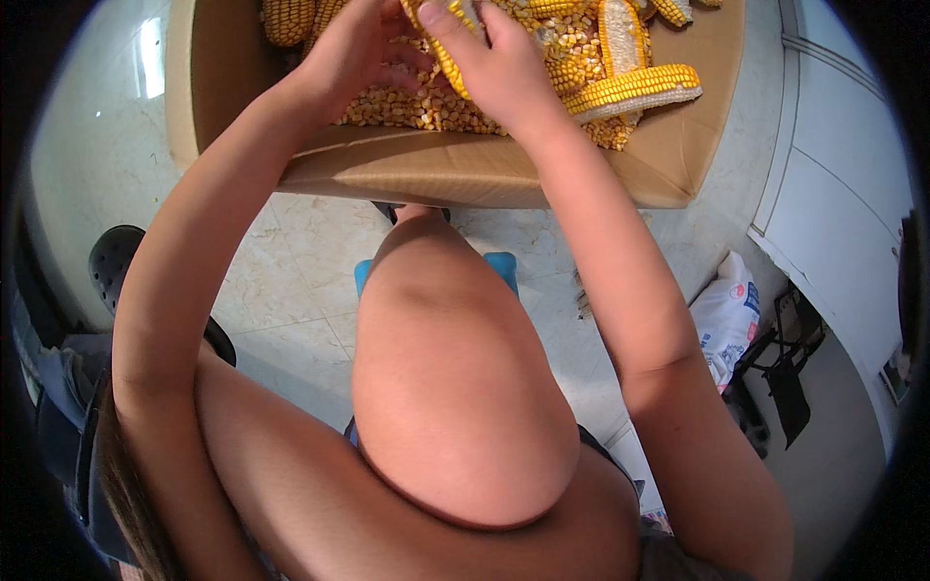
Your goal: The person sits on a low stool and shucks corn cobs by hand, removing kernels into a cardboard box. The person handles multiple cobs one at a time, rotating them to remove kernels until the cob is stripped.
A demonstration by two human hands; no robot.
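At the top edge, my right hand grips a partly shelled ear of yellow corn, its thumb pressed along the rows. My left hand is just left of that ear, fingers spread over loose corn kernels. Whether its thumb touches the ear is hard to see at the frame's edge. Both hands are inside a cardboard box. To the right of my right hand lies a half-stripped ear, yellow above and pale below. Behind it a corn cob shows a bare white strip.
Unshelled ears sit in the box's far left corner. Beneath my bent knee is a blue plastic piece. A dark clog stands on the tiled floor at left. On the right are a white printed bag and white cabinet doors.
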